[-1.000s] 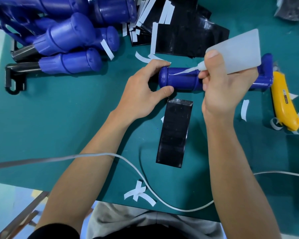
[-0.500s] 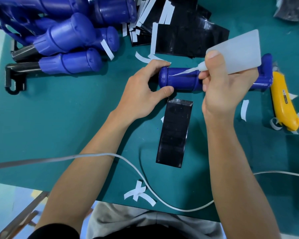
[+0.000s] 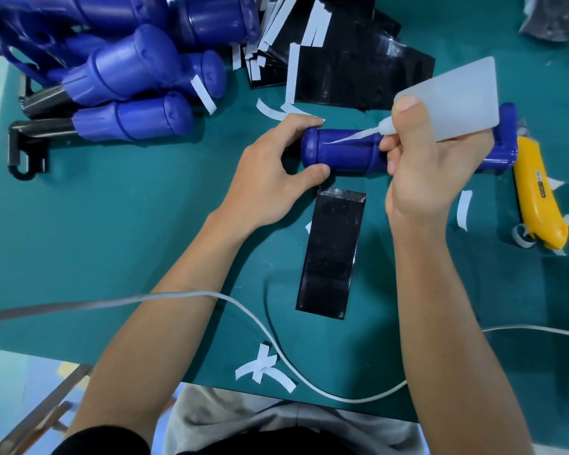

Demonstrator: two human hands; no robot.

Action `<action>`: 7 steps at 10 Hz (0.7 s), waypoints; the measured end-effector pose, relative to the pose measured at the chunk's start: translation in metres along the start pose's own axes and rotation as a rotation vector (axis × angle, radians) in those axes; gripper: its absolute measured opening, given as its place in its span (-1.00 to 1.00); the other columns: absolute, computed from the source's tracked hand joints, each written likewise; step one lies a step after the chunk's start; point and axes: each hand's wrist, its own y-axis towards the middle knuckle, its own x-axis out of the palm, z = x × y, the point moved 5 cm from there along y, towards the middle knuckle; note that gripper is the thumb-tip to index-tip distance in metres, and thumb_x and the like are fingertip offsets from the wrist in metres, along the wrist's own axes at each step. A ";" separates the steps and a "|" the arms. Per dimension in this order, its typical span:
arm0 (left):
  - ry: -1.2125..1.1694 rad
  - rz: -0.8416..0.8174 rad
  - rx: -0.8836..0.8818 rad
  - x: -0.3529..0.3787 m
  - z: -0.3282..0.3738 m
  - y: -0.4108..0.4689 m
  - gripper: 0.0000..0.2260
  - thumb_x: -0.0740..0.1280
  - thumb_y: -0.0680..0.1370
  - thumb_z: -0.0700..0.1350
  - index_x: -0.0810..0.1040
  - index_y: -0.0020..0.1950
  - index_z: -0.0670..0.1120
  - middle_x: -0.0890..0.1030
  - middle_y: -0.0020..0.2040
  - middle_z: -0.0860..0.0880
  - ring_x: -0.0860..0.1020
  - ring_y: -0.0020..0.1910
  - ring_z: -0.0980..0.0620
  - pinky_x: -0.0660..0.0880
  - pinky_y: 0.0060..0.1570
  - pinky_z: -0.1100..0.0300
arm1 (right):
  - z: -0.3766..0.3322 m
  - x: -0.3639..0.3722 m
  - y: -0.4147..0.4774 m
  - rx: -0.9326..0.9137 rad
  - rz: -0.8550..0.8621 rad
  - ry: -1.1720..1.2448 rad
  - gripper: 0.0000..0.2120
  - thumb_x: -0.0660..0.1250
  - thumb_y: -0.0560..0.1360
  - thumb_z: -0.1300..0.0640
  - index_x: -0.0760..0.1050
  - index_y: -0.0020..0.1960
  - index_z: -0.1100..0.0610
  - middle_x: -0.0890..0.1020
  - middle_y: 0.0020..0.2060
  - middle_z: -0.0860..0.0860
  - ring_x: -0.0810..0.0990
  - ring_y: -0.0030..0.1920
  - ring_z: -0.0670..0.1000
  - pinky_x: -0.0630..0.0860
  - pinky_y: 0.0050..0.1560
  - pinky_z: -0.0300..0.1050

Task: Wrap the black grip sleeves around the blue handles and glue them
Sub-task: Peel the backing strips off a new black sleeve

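A blue handle [image 3: 345, 152] lies sideways on the green mat. My left hand [image 3: 270, 178] grips its rounded left end between thumb and fingers. My right hand [image 3: 421, 165] holds a translucent white glue bottle [image 3: 457, 96], tilted, with its thin nozzle tip touching the top of the handle near the left end. A flat black grip sleeve [image 3: 330, 254] lies just below the handle, its shiny top edge close to it. A pile of black sleeves [image 3: 358, 60] with white backing strips sits behind.
A heap of blue handles [image 3: 128, 80] with metal shafts fills the back left. A yellow utility knife [image 3: 539, 195] lies at the right. A white cable [image 3: 276, 339] crosses the mat near me. White paper strips [image 3: 263, 369] are scattered about.
The nozzle tip has crept slightly left along the top of the handle. Both hands hold nearly the same pose.
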 end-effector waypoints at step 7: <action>0.000 0.002 0.010 0.000 0.000 0.000 -0.53 0.52 0.47 0.00 0.53 0.37 0.07 0.65 0.19 0.12 0.59 0.19 0.16 0.44 0.29 0.27 | 0.002 -0.007 0.005 0.001 0.022 0.016 -0.78 0.49 0.48 0.16 0.65 -0.33 -0.04 0.63 -0.41 -0.03 0.53 -0.44 0.09 0.42 -0.28 -0.19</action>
